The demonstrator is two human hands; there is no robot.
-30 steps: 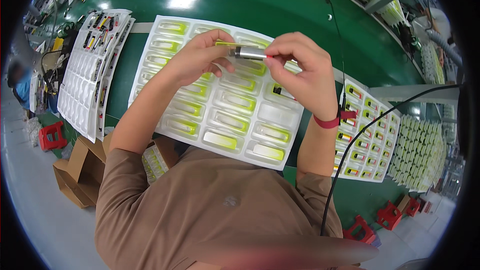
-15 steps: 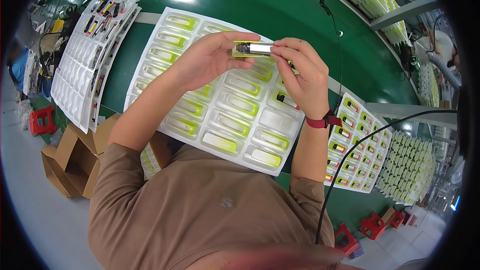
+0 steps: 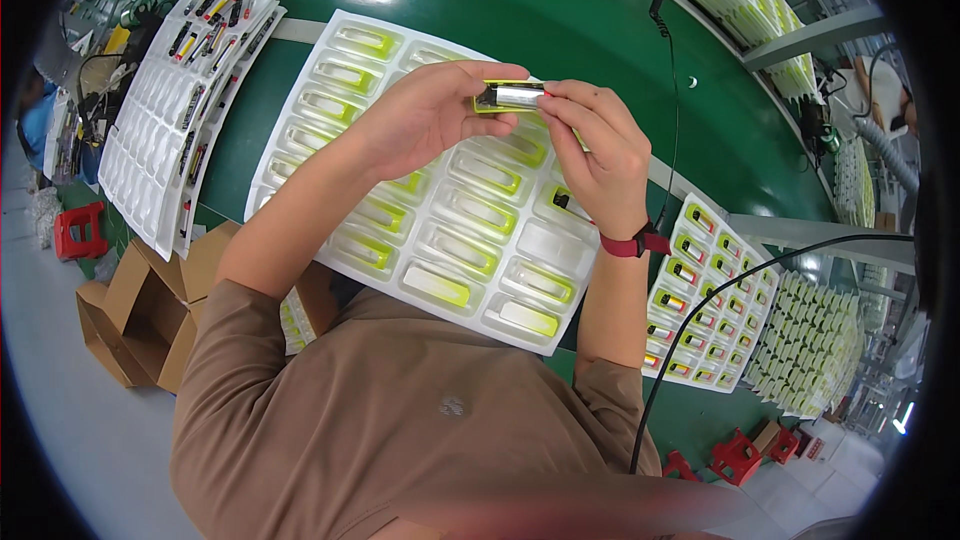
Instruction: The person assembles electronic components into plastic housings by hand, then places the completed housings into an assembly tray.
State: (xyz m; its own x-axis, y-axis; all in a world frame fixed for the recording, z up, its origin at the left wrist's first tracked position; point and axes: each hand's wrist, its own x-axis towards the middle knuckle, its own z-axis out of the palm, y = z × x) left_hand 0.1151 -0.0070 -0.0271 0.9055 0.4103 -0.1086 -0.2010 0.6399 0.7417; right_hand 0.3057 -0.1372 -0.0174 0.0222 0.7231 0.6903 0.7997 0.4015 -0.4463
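Above the white blister tray [image 3: 552,243], my left hand [image 3: 425,120] grips a yellow-green plastic shell [image 3: 492,109] by its left end, thumb and fingers on its opposite edges. A silver cylindrical cell [image 3: 520,95] with a black end piece lies lengthwise in the shell. At its right end, the fingertips of my right hand [image 3: 605,145] pinch the cell, and a bit of red shows there. Yellow-green shells fill most of the tray's compartments. Partly behind my right wrist, one shell in the tray holds a black-ended part [image 3: 562,199].
At left, stacked white trays [image 3: 150,130] hold loose black, red and yellow parts. To the right lies a tray of filled shells [image 3: 712,290], beside a tray stack [image 3: 810,340]. A black cable [image 3: 740,265] crosses near my right arm. An open cardboard box [image 3: 150,310] sits lower left.
The cell appears to lie deeper and flatter within the shell. My right hand has shifted slightly left; my left hand has barely moved.
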